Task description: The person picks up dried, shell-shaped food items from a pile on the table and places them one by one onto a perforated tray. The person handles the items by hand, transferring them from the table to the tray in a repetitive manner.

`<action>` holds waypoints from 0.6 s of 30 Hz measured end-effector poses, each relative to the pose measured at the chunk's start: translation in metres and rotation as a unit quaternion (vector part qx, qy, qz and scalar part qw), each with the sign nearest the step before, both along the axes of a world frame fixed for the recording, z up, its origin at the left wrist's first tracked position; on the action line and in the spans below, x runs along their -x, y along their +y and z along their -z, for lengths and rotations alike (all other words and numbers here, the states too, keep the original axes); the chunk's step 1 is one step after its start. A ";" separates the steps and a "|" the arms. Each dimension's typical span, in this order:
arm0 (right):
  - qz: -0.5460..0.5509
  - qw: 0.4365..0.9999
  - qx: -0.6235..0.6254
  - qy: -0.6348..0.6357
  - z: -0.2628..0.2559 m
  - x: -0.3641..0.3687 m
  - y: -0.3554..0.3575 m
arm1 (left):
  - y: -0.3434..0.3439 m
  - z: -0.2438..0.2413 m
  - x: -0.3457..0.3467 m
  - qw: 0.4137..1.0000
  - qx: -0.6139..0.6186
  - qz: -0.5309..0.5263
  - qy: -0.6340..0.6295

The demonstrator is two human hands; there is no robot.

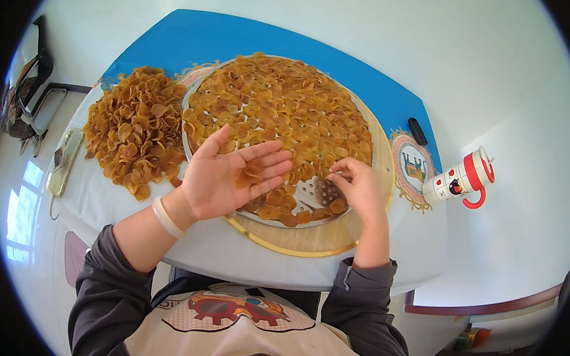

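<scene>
My left hand (217,179) is turned palm up over the near left part of a round perforated metal tray (305,192). A few thin, dried amber-brown slices (252,170) rest on its palm and fingers. Many similar slices (279,105) cover most of the tray, apart from a bare patch near its front right. At that patch my right hand (359,184) is lowered, thumb and index finger close together; whether a slice is between them is hard to see. Left of the tray lies a large heap of loose slices (135,126).
Beneath the tray is a round woven-look board (306,239) with a yellow rim. A red-and-white lidded cup (459,177), a patterned placemat (411,163) and a small black object (417,132) stand at right. A phone in a clear case (64,161) lies at the left table edge.
</scene>
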State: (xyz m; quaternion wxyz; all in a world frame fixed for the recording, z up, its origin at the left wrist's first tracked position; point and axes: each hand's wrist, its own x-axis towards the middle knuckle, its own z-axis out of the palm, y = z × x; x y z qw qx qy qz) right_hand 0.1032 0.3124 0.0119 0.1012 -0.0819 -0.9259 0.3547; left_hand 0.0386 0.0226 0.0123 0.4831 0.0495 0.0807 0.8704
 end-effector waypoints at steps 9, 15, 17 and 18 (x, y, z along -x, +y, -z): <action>0.002 0.991 0.031 0.129 -0.020 -0.003 -0.028 | 0.000 0.008 0.002 1.000 0.004 0.024 0.008; -0.214 0.946 -0.084 0.229 -0.039 -0.007 -0.079 | -0.001 0.002 -0.002 0.998 0.039 0.021 0.037; -0.226 0.947 -0.080 0.214 -0.035 -0.008 -0.093 | -0.003 0.010 0.000 0.998 0.019 0.038 0.039; -0.232 0.947 -0.080 0.207 -0.034 -0.008 -0.097 | -0.003 0.011 0.001 0.998 0.008 0.046 0.041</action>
